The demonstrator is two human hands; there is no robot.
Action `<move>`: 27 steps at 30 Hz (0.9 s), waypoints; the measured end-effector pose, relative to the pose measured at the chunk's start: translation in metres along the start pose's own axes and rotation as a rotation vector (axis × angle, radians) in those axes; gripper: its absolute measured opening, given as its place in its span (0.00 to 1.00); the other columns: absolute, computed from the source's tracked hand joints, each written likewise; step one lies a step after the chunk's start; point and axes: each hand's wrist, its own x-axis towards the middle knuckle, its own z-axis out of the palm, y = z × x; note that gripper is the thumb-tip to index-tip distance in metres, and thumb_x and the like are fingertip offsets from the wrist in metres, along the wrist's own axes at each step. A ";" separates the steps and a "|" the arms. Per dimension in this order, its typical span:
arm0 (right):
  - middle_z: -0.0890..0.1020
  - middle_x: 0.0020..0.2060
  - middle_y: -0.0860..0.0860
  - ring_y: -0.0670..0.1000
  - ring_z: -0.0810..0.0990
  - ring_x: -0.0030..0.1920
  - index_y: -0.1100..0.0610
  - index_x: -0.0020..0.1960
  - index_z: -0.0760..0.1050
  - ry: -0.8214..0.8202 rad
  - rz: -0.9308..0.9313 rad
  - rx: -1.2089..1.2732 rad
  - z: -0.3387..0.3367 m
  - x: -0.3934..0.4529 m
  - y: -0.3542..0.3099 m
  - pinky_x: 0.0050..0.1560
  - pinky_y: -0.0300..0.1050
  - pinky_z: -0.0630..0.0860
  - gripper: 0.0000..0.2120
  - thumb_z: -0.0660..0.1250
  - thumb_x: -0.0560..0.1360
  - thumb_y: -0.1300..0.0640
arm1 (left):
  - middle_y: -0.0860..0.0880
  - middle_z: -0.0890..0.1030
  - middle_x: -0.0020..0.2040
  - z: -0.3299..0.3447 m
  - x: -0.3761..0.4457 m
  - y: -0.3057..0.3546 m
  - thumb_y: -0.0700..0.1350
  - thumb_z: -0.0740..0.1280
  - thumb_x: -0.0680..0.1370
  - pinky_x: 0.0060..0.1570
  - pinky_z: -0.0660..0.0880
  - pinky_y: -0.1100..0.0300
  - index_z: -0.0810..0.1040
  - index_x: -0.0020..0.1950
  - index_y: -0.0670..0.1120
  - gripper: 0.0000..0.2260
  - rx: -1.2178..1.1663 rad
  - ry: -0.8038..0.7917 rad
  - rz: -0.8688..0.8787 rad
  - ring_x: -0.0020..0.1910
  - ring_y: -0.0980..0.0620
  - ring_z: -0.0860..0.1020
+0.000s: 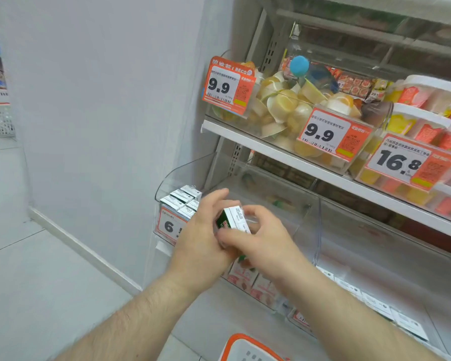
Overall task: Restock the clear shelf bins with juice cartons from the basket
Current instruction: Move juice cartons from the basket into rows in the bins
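Holding one small juice carton [232,219] with both hands, right in front of the clear bin [292,204] on the middle shelf. Left hand [201,241] cupping the green side of the carton from the left, fingers curled round it. Right hand [261,238] pinching the white side, thumb and fingers bent onto it. Carton tipping a bit, not yet sitting in the bin. More little cartons [184,201] standing packed together at the left end of the same bin, behind a price tag [170,225]. Pink cartons [248,278] lying in a lower bin, under the hands. Orange and white basket [245,347] peeking in at the bottom edge. Jelly cups [284,105] piling up in the bin on the shelf above.
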 end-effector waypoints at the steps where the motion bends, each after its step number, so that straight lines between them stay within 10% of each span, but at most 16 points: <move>1: 0.85 0.40 0.49 0.48 0.82 0.34 0.48 0.57 0.75 0.032 -0.029 -0.043 0.003 0.000 0.002 0.33 0.47 0.79 0.22 0.74 0.64 0.51 | 0.68 0.76 0.58 0.001 0.000 0.000 0.41 0.75 0.64 0.57 0.73 0.66 0.61 0.62 0.75 0.40 0.022 -0.013 0.009 0.59 0.66 0.75; 8: 0.87 0.41 0.56 0.56 0.86 0.42 0.60 0.52 0.80 0.140 0.038 0.348 -0.013 0.022 0.011 0.46 0.51 0.83 0.06 0.65 0.78 0.64 | 0.60 0.60 0.70 -0.003 0.001 -0.010 0.58 0.76 0.63 0.72 0.63 0.49 0.54 0.73 0.60 0.45 0.149 0.156 -0.134 0.73 0.55 0.60; 14: 0.85 0.39 0.45 0.52 0.84 0.45 0.47 0.41 0.80 0.361 -0.140 0.015 -0.016 0.086 0.012 0.51 0.56 0.81 0.08 0.69 0.73 0.60 | 0.46 0.56 0.74 -0.001 0.014 -0.041 0.52 0.74 0.70 0.72 0.60 0.46 0.55 0.77 0.47 0.42 0.090 0.328 -0.627 0.73 0.43 0.59; 27: 0.80 0.34 0.56 0.51 0.69 0.26 0.60 0.34 0.74 -0.075 0.143 -0.326 0.034 0.188 0.017 0.27 0.41 0.69 0.09 0.68 0.72 0.64 | 0.48 0.59 0.70 0.015 0.023 -0.054 0.48 0.71 0.71 0.56 0.70 0.53 0.52 0.76 0.52 0.39 -0.181 0.327 -0.759 0.51 0.54 0.66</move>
